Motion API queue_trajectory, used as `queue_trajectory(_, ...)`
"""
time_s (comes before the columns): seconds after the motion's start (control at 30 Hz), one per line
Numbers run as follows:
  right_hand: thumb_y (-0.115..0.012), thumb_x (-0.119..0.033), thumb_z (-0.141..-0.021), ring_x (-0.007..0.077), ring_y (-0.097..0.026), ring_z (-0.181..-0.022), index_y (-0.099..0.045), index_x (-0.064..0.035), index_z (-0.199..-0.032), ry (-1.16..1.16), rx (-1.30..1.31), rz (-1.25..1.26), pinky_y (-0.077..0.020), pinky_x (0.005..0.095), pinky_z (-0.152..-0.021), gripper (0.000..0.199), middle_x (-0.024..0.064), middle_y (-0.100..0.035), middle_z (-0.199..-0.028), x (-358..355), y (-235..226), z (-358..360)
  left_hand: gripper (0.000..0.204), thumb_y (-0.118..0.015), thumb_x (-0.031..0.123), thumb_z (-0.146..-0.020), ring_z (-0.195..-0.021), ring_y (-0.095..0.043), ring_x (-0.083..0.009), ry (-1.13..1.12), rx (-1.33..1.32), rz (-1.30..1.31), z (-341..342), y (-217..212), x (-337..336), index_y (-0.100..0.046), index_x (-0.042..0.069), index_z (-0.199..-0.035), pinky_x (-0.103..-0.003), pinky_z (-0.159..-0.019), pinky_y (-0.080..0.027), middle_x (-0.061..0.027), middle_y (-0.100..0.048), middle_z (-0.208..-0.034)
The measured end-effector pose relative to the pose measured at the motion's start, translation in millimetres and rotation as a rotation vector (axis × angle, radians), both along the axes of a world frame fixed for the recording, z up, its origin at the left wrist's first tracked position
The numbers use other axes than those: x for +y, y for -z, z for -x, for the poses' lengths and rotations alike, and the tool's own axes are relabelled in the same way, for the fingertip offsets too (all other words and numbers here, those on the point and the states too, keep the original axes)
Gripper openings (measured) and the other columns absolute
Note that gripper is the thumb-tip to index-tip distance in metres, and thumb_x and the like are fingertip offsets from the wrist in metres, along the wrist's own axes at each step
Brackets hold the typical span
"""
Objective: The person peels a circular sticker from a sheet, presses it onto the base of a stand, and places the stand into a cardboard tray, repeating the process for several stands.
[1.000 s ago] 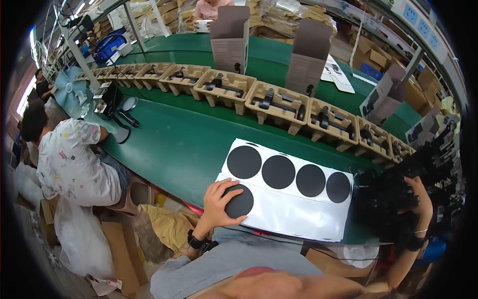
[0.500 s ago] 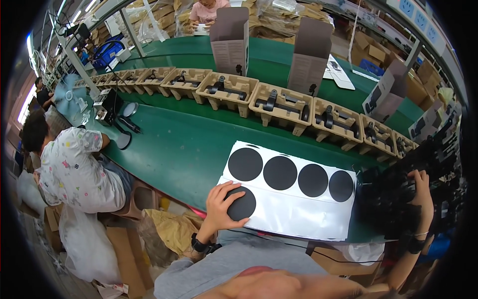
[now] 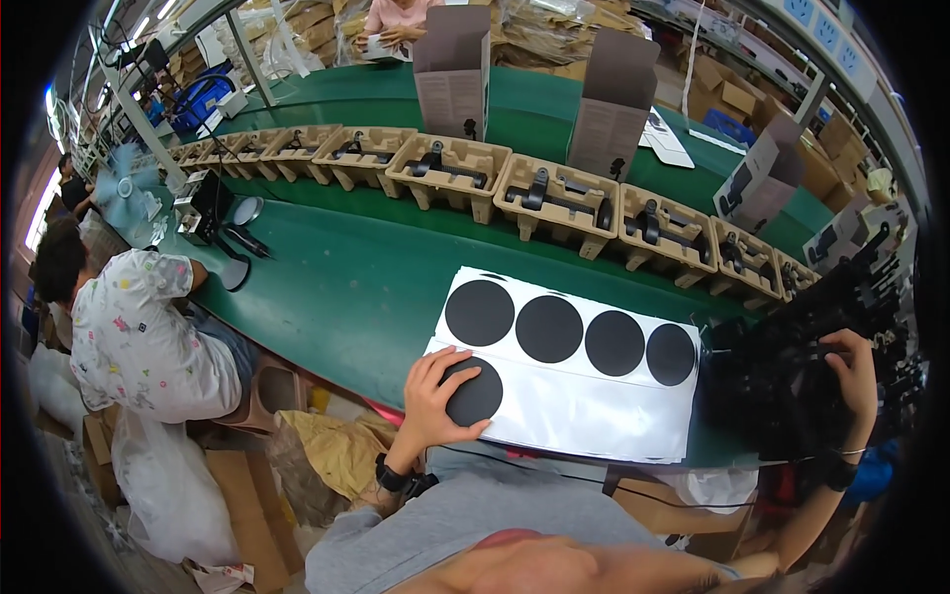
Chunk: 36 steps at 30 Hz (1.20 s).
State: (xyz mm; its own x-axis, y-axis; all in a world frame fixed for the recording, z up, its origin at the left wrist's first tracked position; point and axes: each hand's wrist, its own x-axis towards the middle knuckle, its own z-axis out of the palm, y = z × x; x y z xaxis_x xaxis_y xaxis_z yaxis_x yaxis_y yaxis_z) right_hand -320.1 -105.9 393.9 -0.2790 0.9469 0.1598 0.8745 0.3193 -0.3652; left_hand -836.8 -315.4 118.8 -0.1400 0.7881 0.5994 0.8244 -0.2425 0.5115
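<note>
My left hand [image 3: 432, 396] rests at the lower left corner of a white sheet [image 3: 594, 421]. Its thumb and fingers spread around a black round pad [image 3: 475, 393] lying there, touching its edge. Along the sheet's upper row sit several more black round pads [image 3: 549, 329]; the rest of the lower row is bare and shiny. At the right, my right hand [image 3: 851, 371] is among a dark heap of black parts [image 3: 767, 391]. Its fingers are bent, with thumb and forefinger against something black that blends into the heap.
Moulded brown pulp trays [image 3: 559, 210] holding black parts line the green table [image 3: 336, 262]. Tall open boxes [image 3: 623, 104] stand behind them. A black device [image 3: 205, 206] sits far left, near a seated person [image 3: 148, 337]. Another person [image 3: 396, 25] works across the table.
The view has shifted slightly. My right hand has moved a little to the right over the black parts. My left hand stays around the same pad.
</note>
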Motion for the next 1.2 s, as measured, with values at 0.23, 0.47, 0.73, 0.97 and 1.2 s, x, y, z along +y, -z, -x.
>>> queue_trajectory(0.23,-0.056,0.014,-0.075,0.0156,-0.057,-0.093,-0.053,-0.002,-0.109,-0.023,-0.066,-0.026,-0.0464,0.0259,-0.082,0.038,0.006,-0.056,-0.1,-14.6,-46.7,-39.0,0.058,-0.075,0.043,-0.055,-0.116,-0.054,-0.0346,0.022,-0.006,-0.007,-0.3,-7.0,-2.8,-0.068,0.01,-0.103,-0.048,-0.093,-0.042,-0.0107,-0.061,-0.121)
queue_trajectory(0.47,-0.053,0.004,-0.093,0.0152,-0.057,-0.106,-0.05,-0.0019,-0.125,-0.212,-0.106,-0.355,-0.0457,0.0272,-0.091,0.033,0.0077,-0.059,-0.111,28.5,-127.6,-14.7,0.058,-0.076,0.042,-0.055,-0.117,-0.054,-0.0341,0.033,-0.028,0.001,-13.8,-11.8,2.1,-0.068,0.01,-0.102,-0.048,-0.094,-0.041,-0.0104,-0.062,-0.12)
queue_trajectory(0.73,-0.069,-0.011,-0.08,0.0248,-0.068,-0.078,-0.067,0.0004,-0.094,-0.507,-0.201,-0.295,-0.0531,0.0362,-0.07,0.018,0.016,-0.069,-0.086,130.1,-38.1,324.3,0.056,-0.077,0.042,-0.056,-0.116,-0.054,-0.034,-0.02,-0.037,0.011,-16.1,-20.7,-5.5,-0.068,0.009,-0.102,-0.047,-0.094,-0.041,-0.0104,-0.061,-0.119)
queue_trajectory(0.97,-0.06,-0.008,-0.066,0.0448,-0.064,-0.082,-0.066,0.0081,-0.075,-0.31,0.047,-0.237,-0.0527,0.0459,-0.074,0.02,0.0322,-0.063,-0.081,234.7,115.4,461.8,0.054,-0.077,0.041,-0.058,-0.115,-0.055,-0.0327,0.027,-0.031,-0.059,-22.5,-14.2,8.0,-0.068,0.01,-0.101,-0.045,-0.096,-0.041,-0.0089,-0.062,-0.118)
queue_trajectory(1.2,-0.062,-0.008,-0.07,0.045,-0.065,-0.086,-0.067,0.0088,-0.082,-0.13,0.136,-0.194,-0.0544,0.0455,-0.075,0.021,0.0306,-0.066,-0.089,191.9,148.0,498.2,0.054,-0.077,0.041,-0.058,-0.116,-0.055,-0.0321,0.018,-0.05,-0.06,-16.4,-11.7,-2.2,-0.069,0.01,-0.101,-0.045,-0.096,-0.041,-0.0084,-0.062,-0.119)
